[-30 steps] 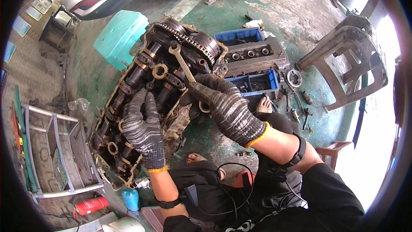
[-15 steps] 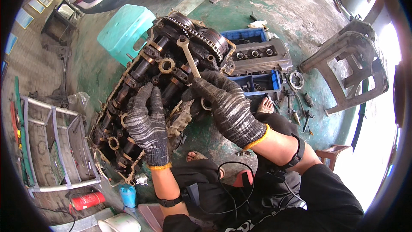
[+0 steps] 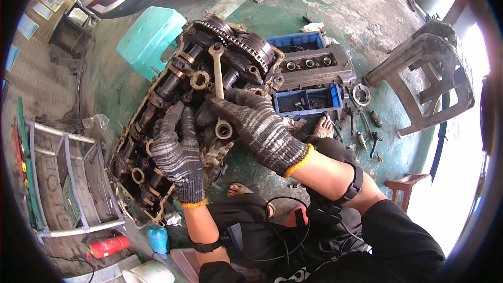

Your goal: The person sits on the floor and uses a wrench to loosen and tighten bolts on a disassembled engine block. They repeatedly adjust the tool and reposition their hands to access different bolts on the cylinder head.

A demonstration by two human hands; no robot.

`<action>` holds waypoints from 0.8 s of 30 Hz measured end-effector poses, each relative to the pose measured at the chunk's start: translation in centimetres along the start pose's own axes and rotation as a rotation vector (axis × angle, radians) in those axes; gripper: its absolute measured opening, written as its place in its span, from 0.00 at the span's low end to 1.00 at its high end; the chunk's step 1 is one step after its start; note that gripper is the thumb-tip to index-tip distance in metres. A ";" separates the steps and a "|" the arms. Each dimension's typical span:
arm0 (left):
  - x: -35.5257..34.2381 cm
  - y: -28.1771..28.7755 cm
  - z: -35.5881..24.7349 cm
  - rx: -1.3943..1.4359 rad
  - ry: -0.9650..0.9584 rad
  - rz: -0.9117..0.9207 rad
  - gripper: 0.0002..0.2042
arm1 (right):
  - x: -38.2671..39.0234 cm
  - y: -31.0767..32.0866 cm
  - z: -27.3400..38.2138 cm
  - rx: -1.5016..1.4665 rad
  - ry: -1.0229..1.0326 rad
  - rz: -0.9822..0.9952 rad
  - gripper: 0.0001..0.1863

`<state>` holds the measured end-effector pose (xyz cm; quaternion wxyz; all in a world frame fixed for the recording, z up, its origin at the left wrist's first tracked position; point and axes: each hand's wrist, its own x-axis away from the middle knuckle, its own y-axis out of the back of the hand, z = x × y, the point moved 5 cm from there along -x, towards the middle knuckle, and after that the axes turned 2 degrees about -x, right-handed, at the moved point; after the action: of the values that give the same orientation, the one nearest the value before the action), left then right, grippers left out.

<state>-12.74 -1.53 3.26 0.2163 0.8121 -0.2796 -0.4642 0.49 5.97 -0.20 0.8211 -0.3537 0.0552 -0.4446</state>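
My right hand (image 3: 257,126), in a grey-and-white striped knit glove, is closed around the shaft of a combination wrench (image 3: 218,76). The wrench's open jaw sits around a bolt head near the timing chain (image 3: 233,36), and its ring end shows below my fingers. Under both hands lies a dark, oily engine cylinder head (image 3: 167,86) with camshafts. My gloved left hand (image 3: 179,154) rests on its middle, fingers stretched out and slightly apart. The left fingertips touch the metal beside the camshaft caps; I see nothing held there.
A turquoise stool (image 3: 149,39) stands behind the engine. To the right are a valve cover (image 3: 314,68), blue parts bins (image 3: 335,98), loose parts and a grey stool (image 3: 429,73). A metal rack (image 3: 68,178), a red fire extinguisher (image 3: 108,246) and a blue container (image 3: 157,239) are at left.
My right hand has swung the wrench's ring end leftward around the bolt, so the shaft now stands nearly straight up in the view. My left hand has stayed almost still.
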 end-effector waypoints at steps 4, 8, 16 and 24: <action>0.1 -0.2 0.5 -0.001 0.009 0.030 0.11 | -2.6 0.3 -2.0 0.045 -0.015 0.037 0.22; 0.3 0.1 1.3 -0.014 -0.023 0.026 0.12 | -2.7 -0.6 -1.8 0.031 0.010 0.011 0.15; 0.6 0.2 0.9 -0.018 -0.008 0.030 0.12 | -0.7 0.6 0.9 -0.116 -0.078 0.021 0.13; 0.3 -0.2 0.5 0.034 0.025 0.018 0.11 | 1.2 5.7 6.7 0.143 0.061 -0.110 0.10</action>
<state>-12.99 -1.61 2.78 0.2099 0.8190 -0.2919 -0.4472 7.82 10.64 1.45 0.8164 -0.2829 0.0288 -0.5027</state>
